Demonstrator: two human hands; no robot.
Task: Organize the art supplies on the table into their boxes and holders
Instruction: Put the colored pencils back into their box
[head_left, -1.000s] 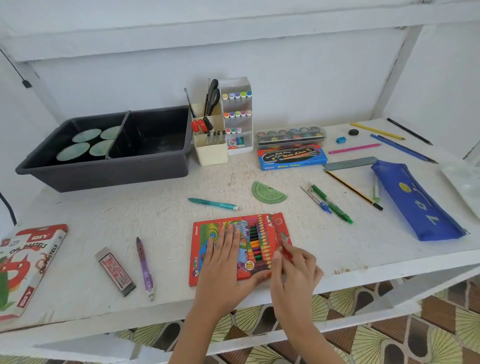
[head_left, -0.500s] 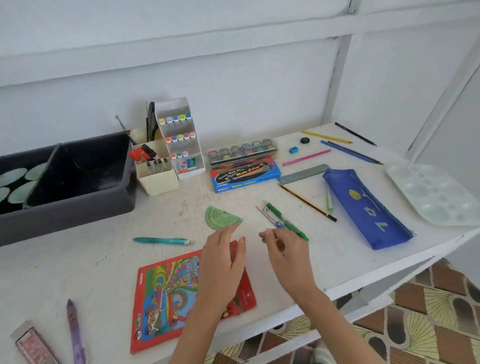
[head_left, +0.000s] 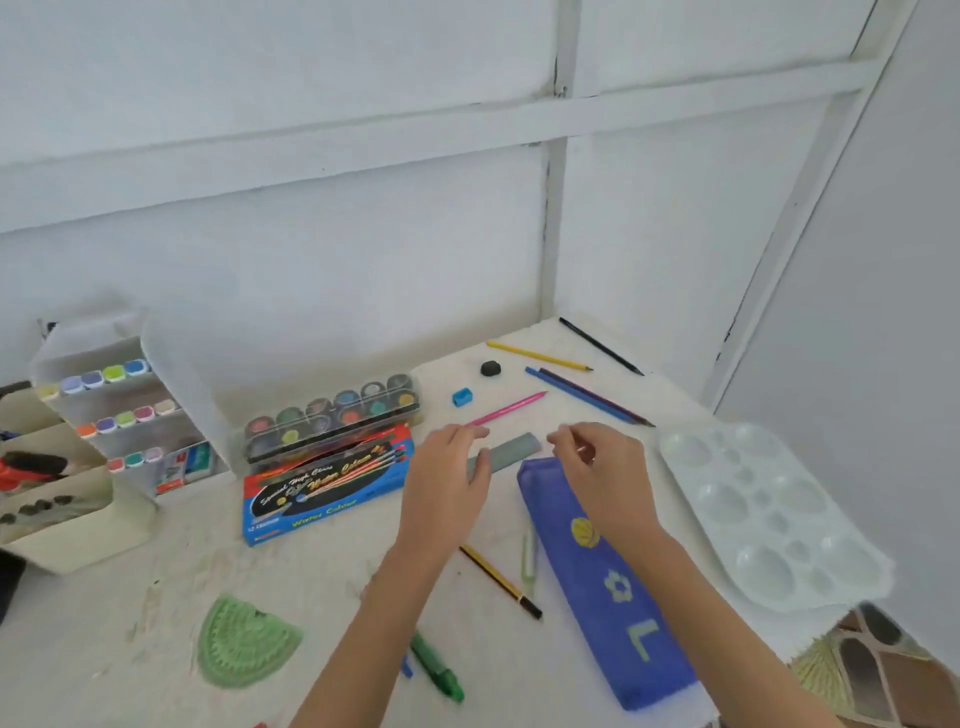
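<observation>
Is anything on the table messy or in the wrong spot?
Yes. Loose pencils lie scattered at the far corner, and a green pen and striped pencil lie beside the blue pencil case, none put away.

One pencil case (head_left: 589, 603), one palette (head_left: 769, 514), one protractor (head_left: 244, 642), one sharpener (head_left: 462, 397), one ruler (head_left: 511, 448), one eraser (head_left: 490, 368).

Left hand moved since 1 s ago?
Yes. The left hand moved forward and right: earlier well short of the grey ruler, now over its left end.
</observation>
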